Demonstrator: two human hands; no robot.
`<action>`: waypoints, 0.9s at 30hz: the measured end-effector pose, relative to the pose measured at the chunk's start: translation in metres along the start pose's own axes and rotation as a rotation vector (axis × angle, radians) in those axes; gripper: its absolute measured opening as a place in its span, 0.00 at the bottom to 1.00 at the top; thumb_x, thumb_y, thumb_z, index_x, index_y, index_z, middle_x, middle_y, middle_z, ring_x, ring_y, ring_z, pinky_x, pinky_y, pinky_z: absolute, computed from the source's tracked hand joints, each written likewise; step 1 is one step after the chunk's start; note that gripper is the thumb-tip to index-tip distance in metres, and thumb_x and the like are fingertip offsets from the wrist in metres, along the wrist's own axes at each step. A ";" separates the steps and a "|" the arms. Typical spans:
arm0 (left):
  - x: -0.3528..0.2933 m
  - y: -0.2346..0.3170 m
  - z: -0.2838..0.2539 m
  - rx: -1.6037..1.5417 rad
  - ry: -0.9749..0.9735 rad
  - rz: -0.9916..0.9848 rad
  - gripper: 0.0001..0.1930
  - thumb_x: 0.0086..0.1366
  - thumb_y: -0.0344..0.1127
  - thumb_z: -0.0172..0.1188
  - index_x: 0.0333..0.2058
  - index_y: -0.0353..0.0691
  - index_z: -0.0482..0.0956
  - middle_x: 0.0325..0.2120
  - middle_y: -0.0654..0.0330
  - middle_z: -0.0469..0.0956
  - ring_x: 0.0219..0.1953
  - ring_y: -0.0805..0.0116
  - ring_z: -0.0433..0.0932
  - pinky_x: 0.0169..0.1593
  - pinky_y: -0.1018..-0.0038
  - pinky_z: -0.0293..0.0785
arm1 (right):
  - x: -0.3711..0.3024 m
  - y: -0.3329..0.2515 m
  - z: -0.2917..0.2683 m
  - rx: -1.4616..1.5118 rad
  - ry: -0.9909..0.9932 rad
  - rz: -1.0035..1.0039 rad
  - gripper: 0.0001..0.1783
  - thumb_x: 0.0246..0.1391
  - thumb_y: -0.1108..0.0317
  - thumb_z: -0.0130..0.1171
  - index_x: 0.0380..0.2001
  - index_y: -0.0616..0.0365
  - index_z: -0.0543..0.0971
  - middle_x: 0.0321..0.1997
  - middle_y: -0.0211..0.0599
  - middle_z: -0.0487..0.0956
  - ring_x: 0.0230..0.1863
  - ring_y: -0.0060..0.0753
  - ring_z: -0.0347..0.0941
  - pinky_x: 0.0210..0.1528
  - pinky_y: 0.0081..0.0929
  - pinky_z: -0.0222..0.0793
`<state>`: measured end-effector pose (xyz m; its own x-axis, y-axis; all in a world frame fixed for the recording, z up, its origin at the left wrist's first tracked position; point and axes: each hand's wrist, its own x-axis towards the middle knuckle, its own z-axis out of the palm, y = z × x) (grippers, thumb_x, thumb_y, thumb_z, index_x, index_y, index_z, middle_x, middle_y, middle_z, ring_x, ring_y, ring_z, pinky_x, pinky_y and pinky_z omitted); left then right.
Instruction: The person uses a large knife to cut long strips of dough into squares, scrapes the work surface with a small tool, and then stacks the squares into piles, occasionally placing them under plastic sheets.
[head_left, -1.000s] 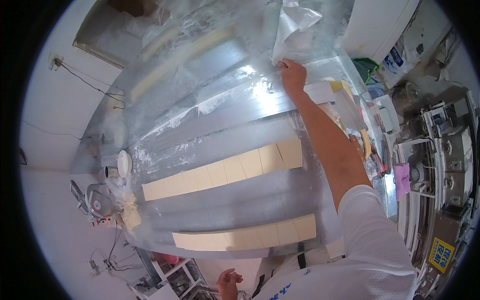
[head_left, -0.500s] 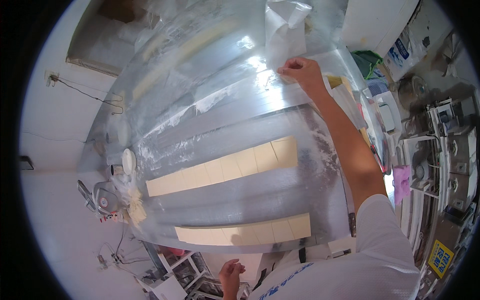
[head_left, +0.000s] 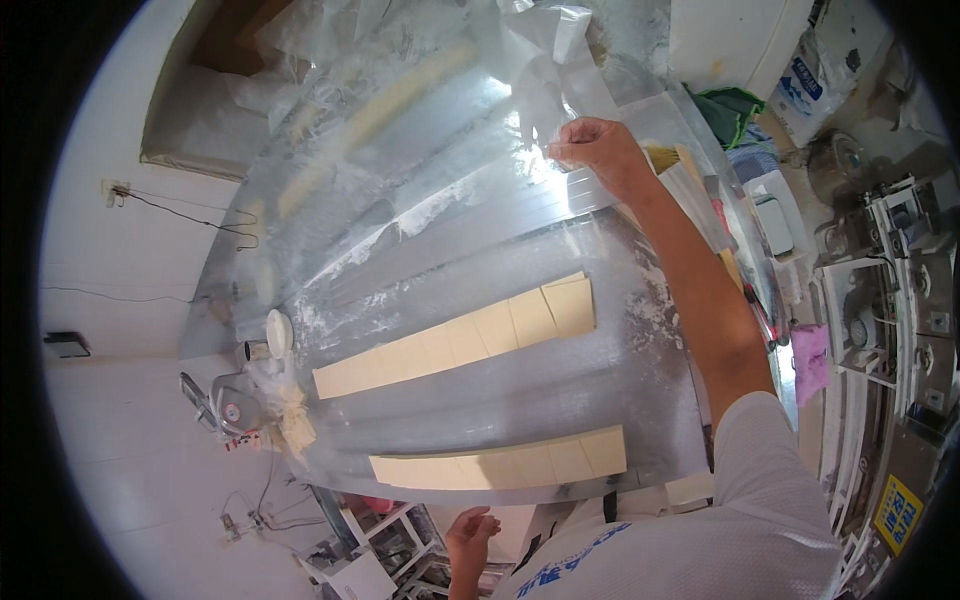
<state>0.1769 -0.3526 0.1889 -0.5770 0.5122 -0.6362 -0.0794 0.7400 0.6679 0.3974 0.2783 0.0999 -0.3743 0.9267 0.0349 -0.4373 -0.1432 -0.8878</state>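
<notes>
At the far right of the metal table (head_left: 640, 400), my right hand (head_left: 603, 155) is stretched out with thumb and fingers pinched on the edge of a clear plastic sheet (head_left: 565, 85). The sheet rises in crumpled folds beyond the hand and spreads over the far side, where pale strips show blurred through it. Low by the near table edge, my left hand (head_left: 472, 538) hangs free with loosely curled fingers and holds nothing. Two flat, pale yellow dough strips cut into pieces, a middle one (head_left: 455, 340) and a near one (head_left: 500, 462), lie between the hands.
White flour (head_left: 430, 210) streaks the table. A brush (head_left: 663, 158) lies by the right edge, near a green cloth (head_left: 728, 112). At the left end stand a white round lid (head_left: 279, 333), a small can (head_left: 257, 350) and a scale (head_left: 235, 405). Metal equipment (head_left: 925, 330) stands at the far right.
The plastic sheet's raised part has shifted and spread nearer my right hand, which has moved slightly left and down. My left hand stays low beside the table. The view has turned slightly.
</notes>
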 end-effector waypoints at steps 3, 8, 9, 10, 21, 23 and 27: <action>-0.001 0.003 0.005 -0.005 -0.007 0.000 0.11 0.70 0.23 0.65 0.50 0.30 0.82 0.33 0.55 0.86 0.36 0.69 0.86 0.44 0.73 0.85 | -0.005 -0.006 0.005 -0.003 -0.052 0.020 0.09 0.50 0.72 0.78 0.34 0.61 0.87 0.32 0.30 0.84 0.35 0.22 0.77 0.45 0.22 0.73; -0.003 0.007 0.013 0.018 -0.017 0.000 0.11 0.70 0.22 0.64 0.50 0.30 0.83 0.34 0.54 0.86 0.36 0.68 0.86 0.44 0.72 0.84 | -0.019 -0.025 0.010 0.005 -0.113 0.068 0.10 0.54 0.71 0.74 0.38 0.66 0.87 0.33 0.34 0.84 0.35 0.23 0.76 0.46 0.23 0.73; -0.002 0.007 0.013 0.024 -0.022 0.007 0.11 0.70 0.23 0.64 0.50 0.31 0.83 0.34 0.54 0.86 0.36 0.68 0.86 0.44 0.72 0.84 | -0.019 -0.025 0.007 0.005 -0.130 0.042 0.11 0.56 0.71 0.72 0.39 0.66 0.87 0.33 0.34 0.84 0.36 0.23 0.76 0.46 0.23 0.73; -0.002 0.007 0.013 0.029 -0.027 0.014 0.11 0.70 0.23 0.64 0.50 0.31 0.83 0.34 0.54 0.86 0.36 0.68 0.86 0.44 0.72 0.84 | -0.018 -0.024 0.004 0.005 -0.146 0.017 0.11 0.57 0.71 0.71 0.40 0.66 0.87 0.34 0.33 0.84 0.36 0.24 0.76 0.46 0.23 0.73; -0.002 0.022 0.027 0.078 -0.040 0.001 0.10 0.72 0.26 0.65 0.50 0.31 0.83 0.35 0.55 0.87 0.38 0.70 0.86 0.46 0.73 0.85 | -0.028 -0.035 -0.003 -0.225 0.060 -0.099 0.09 0.62 0.70 0.66 0.41 0.64 0.85 0.35 0.28 0.82 0.35 0.21 0.75 0.41 0.23 0.71; -0.001 0.019 0.028 0.080 -0.045 0.008 0.10 0.72 0.26 0.64 0.50 0.31 0.83 0.35 0.55 0.87 0.38 0.70 0.86 0.46 0.73 0.85 | -0.030 -0.035 -0.001 -0.403 0.192 -0.170 0.12 0.62 0.63 0.69 0.38 0.62 0.86 0.34 0.31 0.83 0.34 0.24 0.75 0.41 0.26 0.72; 0.006 0.023 0.033 0.108 -0.057 0.031 0.10 0.72 0.25 0.63 0.50 0.30 0.83 0.35 0.54 0.87 0.37 0.69 0.86 0.45 0.73 0.84 | -0.051 -0.027 -0.009 -0.862 0.256 -0.439 0.11 0.57 0.63 0.72 0.30 0.60 0.84 0.30 0.38 0.80 0.29 0.39 0.74 0.37 0.34 0.72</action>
<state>0.1982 -0.3185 0.1881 -0.5305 0.5576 -0.6386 0.0274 0.7642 0.6444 0.4356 0.2385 0.1181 -0.0896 0.8987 0.4293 0.2857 0.4361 -0.8533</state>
